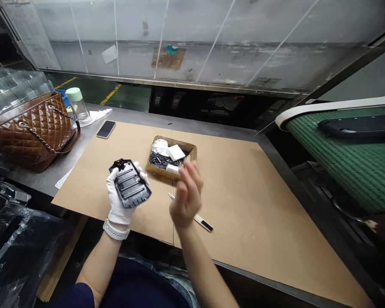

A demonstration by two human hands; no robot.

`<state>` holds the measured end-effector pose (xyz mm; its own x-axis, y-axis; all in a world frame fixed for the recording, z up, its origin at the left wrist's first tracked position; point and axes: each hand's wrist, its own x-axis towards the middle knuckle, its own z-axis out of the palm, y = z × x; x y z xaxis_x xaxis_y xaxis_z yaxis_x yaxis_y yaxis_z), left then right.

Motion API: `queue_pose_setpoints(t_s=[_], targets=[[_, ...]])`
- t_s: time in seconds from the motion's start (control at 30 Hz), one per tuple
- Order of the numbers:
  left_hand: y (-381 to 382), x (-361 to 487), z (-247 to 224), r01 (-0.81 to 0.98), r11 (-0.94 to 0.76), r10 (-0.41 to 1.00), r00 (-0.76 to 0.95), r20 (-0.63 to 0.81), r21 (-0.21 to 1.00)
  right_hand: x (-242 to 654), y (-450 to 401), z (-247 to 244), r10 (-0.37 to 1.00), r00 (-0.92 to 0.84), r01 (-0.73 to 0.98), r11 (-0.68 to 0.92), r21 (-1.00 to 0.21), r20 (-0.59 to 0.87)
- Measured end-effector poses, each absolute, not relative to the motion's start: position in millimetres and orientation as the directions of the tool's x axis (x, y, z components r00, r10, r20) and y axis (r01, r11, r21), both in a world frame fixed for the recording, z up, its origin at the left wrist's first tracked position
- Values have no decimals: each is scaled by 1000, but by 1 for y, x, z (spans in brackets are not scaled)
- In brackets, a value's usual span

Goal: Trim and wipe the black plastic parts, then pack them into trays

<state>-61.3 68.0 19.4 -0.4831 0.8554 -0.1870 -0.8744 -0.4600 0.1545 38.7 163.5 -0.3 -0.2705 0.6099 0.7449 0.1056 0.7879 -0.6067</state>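
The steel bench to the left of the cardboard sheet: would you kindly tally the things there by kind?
Quilted brown leather handbag: 1
Smartphone: 1
Clear bottle with green lid: 1
White cloth: 1
Paper slip: 1
Blue object behind the handbag: 1
Total: 6

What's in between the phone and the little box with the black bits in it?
Only the tan cardboard sheet, with nothing on that stretch, lies between the phone and the shallow cardboard tray. The head view shows it.
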Motion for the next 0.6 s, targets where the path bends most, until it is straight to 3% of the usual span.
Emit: queue_pose_setpoints(t_s=[0.07, 0.13, 0.23, 0.3, 0.4, 0.5, 0.6], targets=[[63, -59, 22, -898, -411, 887, -434, -159, 156, 41, 194, 4, 760, -430, 343, 636, -691, 487], [57, -55, 24, -898, -413, 891, -433, -140, 151, 58, 215, -5, 789, -583, 462, 517, -720, 192], [53, -50, 26, -900, -416, 891, -432, -140, 132, 99, 223, -46, 820, -572, 616, 415, -670, -18], [53, -47, 26, -912, -394, 901, -408, -148, 117, 123, 216, -74, 871, -492, 658, 360, -662, -16], [55, -38, 25, -902, -404, 892, -425, -152, 152, 138, 195, -84, 928, -373, 599, 252, -760, 13], [55, -26, 23, -850, -460, 852, -504, -142, 258, 127, 167, -50, 910, -408, 404, 253, -879, 74], [53, -13, 21, -812, -465, 835, -535, -131, 352, 106, 139, -4, 804, -543, 205, 405, -891, 241]])
